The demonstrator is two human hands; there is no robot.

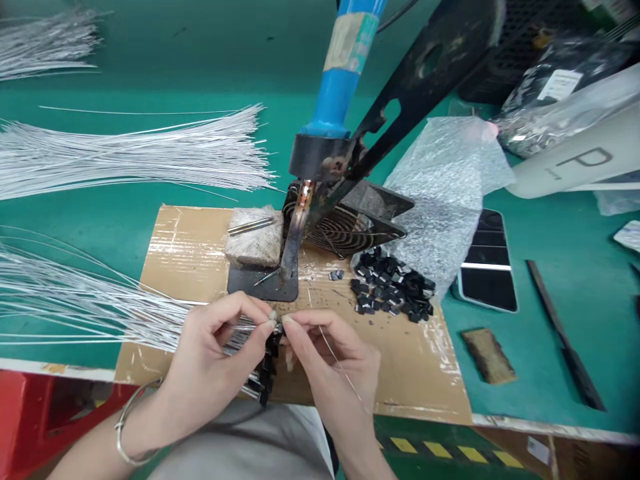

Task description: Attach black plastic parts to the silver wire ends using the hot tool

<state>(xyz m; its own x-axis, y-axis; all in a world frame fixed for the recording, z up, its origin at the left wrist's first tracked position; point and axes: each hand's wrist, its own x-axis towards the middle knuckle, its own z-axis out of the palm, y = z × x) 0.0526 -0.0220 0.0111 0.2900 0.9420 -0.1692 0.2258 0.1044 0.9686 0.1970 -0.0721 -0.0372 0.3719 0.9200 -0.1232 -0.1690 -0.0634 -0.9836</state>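
My left hand (pixel 215 360) is closed, thumb and forefinger pinched at the end of a white wire that is mostly hidden. Its fingertips almost meet those of my right hand (pixel 335 373), which pinches a small black connector (pixel 280 329). A thin solder wire (pixel 326 339) runs up across the right hand. Under the left hand lies a bundle of white wires (pixel 125 310), with several black connectors (pixel 265 380) on their ends. Just above my fingers, a blue-handled soldering iron (pixel 327 100) points its tip down over a dark pad (pixel 240 282).
A fan (pixel 340 230) stands behind the iron. Loose black connectors (pixel 393 287) are piled right on the cardboard (pixel 415 380), by bubble wrap (pixel 435 173). Farther right are a phone (pixel 487 267), a sponge (pixel 489 355) and a dark flat tool (pixel 565 333). More wires (pixel 150 157) lie left.
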